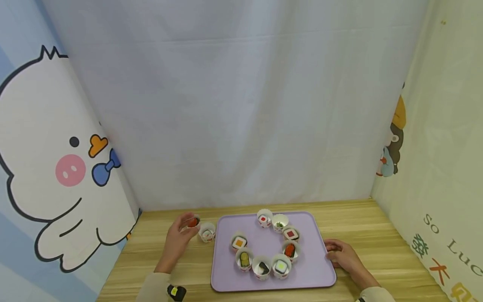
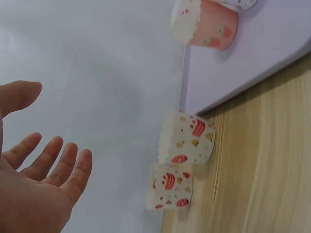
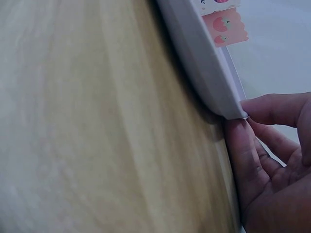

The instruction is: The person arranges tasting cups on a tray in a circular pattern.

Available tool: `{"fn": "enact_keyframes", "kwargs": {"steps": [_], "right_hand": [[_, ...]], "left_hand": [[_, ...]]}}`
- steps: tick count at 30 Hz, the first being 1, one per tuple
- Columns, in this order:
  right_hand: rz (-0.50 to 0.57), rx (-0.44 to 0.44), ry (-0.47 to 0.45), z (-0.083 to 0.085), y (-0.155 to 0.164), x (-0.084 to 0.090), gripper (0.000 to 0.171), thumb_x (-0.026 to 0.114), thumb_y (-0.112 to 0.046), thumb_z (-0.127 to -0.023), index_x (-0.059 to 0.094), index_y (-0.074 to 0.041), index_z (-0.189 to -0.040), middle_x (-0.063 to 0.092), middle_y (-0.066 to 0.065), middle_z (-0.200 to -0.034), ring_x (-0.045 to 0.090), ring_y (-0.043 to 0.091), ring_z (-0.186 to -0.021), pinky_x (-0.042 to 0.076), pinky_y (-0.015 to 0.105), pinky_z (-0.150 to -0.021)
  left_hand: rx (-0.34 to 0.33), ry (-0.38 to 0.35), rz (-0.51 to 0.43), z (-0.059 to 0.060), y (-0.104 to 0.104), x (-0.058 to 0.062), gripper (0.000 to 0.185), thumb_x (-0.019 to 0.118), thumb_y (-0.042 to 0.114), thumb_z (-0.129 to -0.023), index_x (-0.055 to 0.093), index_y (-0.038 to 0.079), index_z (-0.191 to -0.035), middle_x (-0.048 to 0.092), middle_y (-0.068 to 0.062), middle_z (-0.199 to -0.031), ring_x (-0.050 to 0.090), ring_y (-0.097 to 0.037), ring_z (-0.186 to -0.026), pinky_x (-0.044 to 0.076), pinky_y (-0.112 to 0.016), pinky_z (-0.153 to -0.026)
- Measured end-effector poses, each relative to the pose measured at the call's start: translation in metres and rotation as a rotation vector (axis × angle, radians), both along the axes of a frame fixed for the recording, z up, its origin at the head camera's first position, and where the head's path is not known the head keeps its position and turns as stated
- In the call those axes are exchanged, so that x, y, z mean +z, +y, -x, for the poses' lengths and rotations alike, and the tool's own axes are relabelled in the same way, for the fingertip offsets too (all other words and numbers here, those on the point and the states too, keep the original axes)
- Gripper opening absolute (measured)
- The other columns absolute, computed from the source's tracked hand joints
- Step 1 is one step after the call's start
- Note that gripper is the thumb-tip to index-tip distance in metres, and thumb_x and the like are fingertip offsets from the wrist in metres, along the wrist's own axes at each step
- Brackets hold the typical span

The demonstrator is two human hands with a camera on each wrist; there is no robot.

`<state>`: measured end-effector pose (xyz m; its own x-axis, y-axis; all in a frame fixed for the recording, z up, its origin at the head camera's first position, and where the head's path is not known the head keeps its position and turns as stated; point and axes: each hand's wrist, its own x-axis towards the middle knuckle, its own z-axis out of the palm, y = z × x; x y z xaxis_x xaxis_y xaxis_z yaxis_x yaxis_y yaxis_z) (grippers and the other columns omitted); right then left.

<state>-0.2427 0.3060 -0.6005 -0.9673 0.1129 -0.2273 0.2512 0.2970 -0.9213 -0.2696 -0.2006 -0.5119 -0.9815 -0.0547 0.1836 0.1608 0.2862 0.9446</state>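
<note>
My left hand [image 1: 176, 239] hovers beside a paper cup with a red-topped piece [image 1: 194, 222], left of the tray. In the left wrist view its fingers [image 2: 75, 177] are spread from the thumb with nothing between them, apart from the cups. A second paper cup [image 1: 207, 233] with a whitish piece stands close by; both have cake prints. My right hand [image 1: 345, 256] pinches the right rim of the lilac tray [image 1: 311, 256] between thumb and fingers, as the right wrist view shows. On the tray, several cups hold small sushi-like pieces in a curved row.
A wood-grain table [image 1: 373, 235] lies under the tray. Behind it hangs a pale curtain [image 1: 241, 126]. A cartoon-printed sheet [image 1: 45, 188] borders the left side, and a lettered sheet [image 1: 445, 188] the right. Among the tray's cups are a red-topped one [image 1: 289, 251] and an orange-centred one [image 1: 239, 243].
</note>
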Motion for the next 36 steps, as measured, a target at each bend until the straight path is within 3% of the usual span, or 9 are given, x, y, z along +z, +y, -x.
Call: {"fn": "enact_keyframes", "kwargs": {"steps": [4,7,14,27,36], "right_hand": [[-0.012,-0.004,-0.007,0.000,0.001,0.000,0.057,0.066,0.005,-0.076,0.053,0.007,-0.132,0.061,0.007,-0.101,0.060,0.013,-0.082,0.057,0.033,-0.065],[-0.008,-0.015,-0.014,0.000,0.001,0.000,0.057,0.066,0.005,-0.076,0.054,0.006,-0.131,0.061,0.007,-0.101,0.060,0.014,-0.082,0.057,0.033,-0.065],[-0.007,-0.017,-0.010,0.002,0.001,-0.001,0.057,0.065,0.006,-0.078,0.052,0.008,-0.133,0.060,0.012,-0.106,0.061,0.015,-0.083,0.058,0.034,-0.066],[-0.003,-0.021,0.008,0.001,0.000,0.001,0.057,0.066,0.007,-0.076,0.053,0.009,-0.131,0.061,0.010,-0.102,0.061,0.014,-0.082,0.058,0.034,-0.065],[-0.008,-0.021,-0.002,0.000,-0.001,0.000,0.057,0.066,0.007,-0.075,0.054,0.008,-0.131,0.063,0.009,-0.101,0.060,0.014,-0.083,0.058,0.034,-0.066]], "left_hand": [[0.018,-0.003,0.006,0.006,-0.012,-0.006,0.057,0.070,0.011,-0.089,0.046,0.002,-0.140,0.049,-0.018,-0.143,0.051,-0.028,-0.129,0.045,-0.011,-0.090],[0.033,-0.033,0.021,0.012,-0.022,-0.012,0.058,0.069,0.012,-0.090,0.043,0.004,-0.142,0.046,-0.016,-0.145,0.045,-0.032,-0.135,0.045,-0.014,-0.094],[0.069,-0.091,0.028,0.027,-0.039,-0.026,0.064,0.067,0.012,-0.092,0.035,0.005,-0.146,0.039,-0.016,-0.151,0.037,-0.033,-0.142,0.038,-0.048,-0.112],[0.061,-0.154,0.045,0.053,-0.046,-0.061,0.078,0.065,0.008,-0.091,0.018,-0.001,-0.154,0.024,-0.027,-0.158,0.024,-0.042,-0.146,0.026,-0.055,-0.118],[0.045,-0.164,0.045,0.063,-0.041,-0.082,0.083,0.069,0.002,-0.086,0.019,-0.006,-0.152,0.025,-0.033,-0.154,0.026,-0.048,-0.143,0.030,-0.057,-0.115]]}}
